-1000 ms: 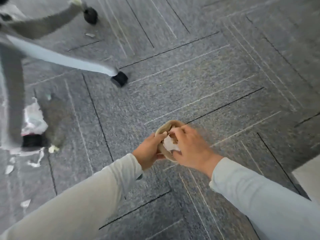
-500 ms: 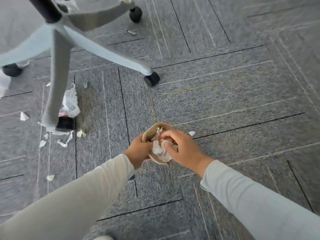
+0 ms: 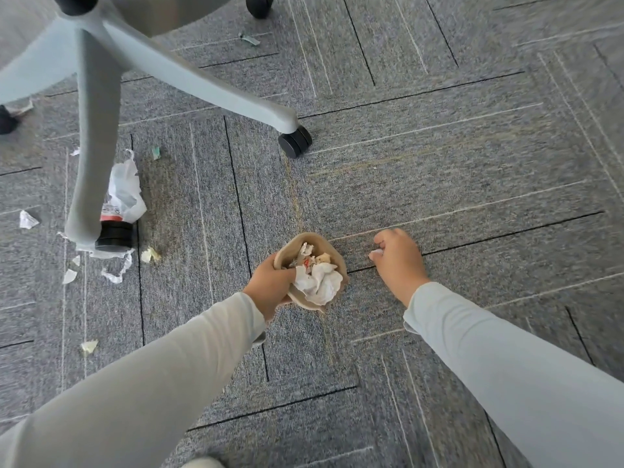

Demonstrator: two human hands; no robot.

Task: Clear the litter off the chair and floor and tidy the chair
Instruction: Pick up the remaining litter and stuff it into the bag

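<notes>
My left hand [image 3: 270,282] grips a brown paper cup [image 3: 297,246] stuffed with crumpled white tissue [image 3: 319,282] and small scraps. To its right, my right hand [image 3: 398,258] is down at the grey carpet, fingers pinched on a small white paper scrap [image 3: 375,253]. The light blue chair base [image 3: 98,106] fills the upper left, with black castors [image 3: 295,141]. A crumpled white plastic wrapper [image 3: 123,190] lies by the near chair leg. Several torn paper bits [image 3: 150,255] are scattered on the carpet at left.
Grey carpet tiles [image 3: 456,146] with black seams stretch to the right and far side. More scraps lie near the chair legs, such as a white piece [image 3: 27,220], a greenish piece [image 3: 250,39] and a yellowish piece [image 3: 89,346].
My right hand has left the cup and moved right, down to the floor onto a white scrap. The view has swung left, so more of the chair base and litter shows.
</notes>
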